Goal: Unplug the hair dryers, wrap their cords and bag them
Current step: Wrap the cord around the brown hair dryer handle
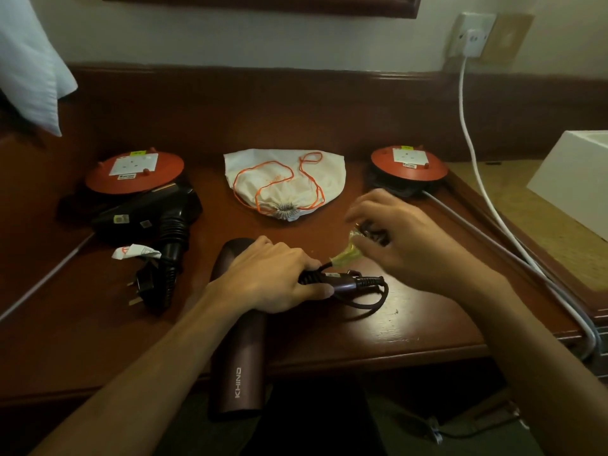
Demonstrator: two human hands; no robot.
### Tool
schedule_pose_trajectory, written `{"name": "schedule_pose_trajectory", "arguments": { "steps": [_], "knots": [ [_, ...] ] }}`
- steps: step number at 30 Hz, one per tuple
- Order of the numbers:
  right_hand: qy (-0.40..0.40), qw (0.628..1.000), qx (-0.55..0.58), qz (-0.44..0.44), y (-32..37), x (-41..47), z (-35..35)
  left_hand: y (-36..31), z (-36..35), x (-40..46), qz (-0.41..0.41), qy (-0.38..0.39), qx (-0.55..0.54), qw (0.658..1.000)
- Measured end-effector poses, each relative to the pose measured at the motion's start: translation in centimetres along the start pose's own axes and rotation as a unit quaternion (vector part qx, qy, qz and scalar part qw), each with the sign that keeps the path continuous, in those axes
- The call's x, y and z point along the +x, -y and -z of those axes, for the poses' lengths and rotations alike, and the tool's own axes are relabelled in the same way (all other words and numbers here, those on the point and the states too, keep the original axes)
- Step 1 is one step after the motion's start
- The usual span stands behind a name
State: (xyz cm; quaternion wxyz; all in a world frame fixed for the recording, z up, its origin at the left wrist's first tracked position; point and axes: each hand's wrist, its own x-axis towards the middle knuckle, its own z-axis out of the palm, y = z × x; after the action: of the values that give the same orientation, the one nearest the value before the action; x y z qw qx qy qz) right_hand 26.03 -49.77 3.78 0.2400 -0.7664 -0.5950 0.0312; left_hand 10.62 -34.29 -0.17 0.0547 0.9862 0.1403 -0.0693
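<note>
A maroon hair dryer (238, 363) lies on the wooden desk (378, 327), its barrel pointing toward me past the front edge. My left hand (273, 274) grips its folded handle together with turns of black cord (368, 299). My right hand (408, 240) holds the cord's black plug and a yellowish tag above the desk, just right of the handle. A black hair dryer (154, 215) lies at the left with its cord coiled and its plug (144, 287) loose on the desk. A white drawstring bag (284, 184) with an orange cord sits at the middle back, drawn closed.
Two red extension reels (135, 171) (409, 166) stand at back left and back right. A white cable (470, 153) runs from a wall socket (472, 37) down the right side. A white box (575, 179) stands at right. White cloth (29, 64) hangs at upper left.
</note>
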Motion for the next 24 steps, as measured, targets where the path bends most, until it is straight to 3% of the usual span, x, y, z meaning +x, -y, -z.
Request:
{"name": "schedule_pose_trajectory", "arguments": {
  "steps": [3,8,14,20,24],
  "knots": [
    [0.012,0.995,0.039,-0.087,-3.1,-1.1,-0.4,-0.1,-0.1,0.0,0.004,-0.008,-0.001,1.000],
    [0.013,0.988,0.116,-0.101,-4.7,-3.8,-2.1,-0.2,0.1,-0.1,0.000,-0.006,0.001,1.000],
    [0.122,0.943,0.240,-0.194,-4.8,-5.5,-2.6,-0.3,0.5,0.1,-0.005,0.005,0.014,1.000],
    [0.102,0.975,0.127,-0.154,-3.1,-5.4,-2.8,-0.5,1.2,0.4,-0.012,0.057,-0.009,0.998],
    [-0.005,0.994,0.008,-0.107,-2.1,-5.3,-3.4,-0.1,1.1,0.7,-0.003,0.061,-0.022,0.998]
  ]
}}
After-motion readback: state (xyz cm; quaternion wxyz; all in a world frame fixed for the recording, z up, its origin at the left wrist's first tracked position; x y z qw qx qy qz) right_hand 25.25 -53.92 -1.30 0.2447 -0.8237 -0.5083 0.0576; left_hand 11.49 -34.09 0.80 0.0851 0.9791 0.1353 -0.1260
